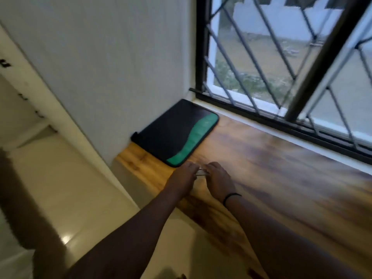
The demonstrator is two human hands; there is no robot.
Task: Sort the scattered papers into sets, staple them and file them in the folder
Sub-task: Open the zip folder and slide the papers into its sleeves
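Note:
A black folder (173,133) with a green wavy band lies flat at the left end of the wooden table (271,170), in the corner under the window. Just in front of it, my left hand (184,177) and my right hand (218,179) meet over a small shiny metal object, apparently a stapler (201,172). Fingers of both hands curl around its ends, hiding most of it. A black band circles my right wrist. No papers are in view.
A white wall (112,67) stands left of the table. A window with a black frame and diagonal bars (281,63) runs along the table's far edge. Pale floor tiles (66,198) lie below the table's left edge.

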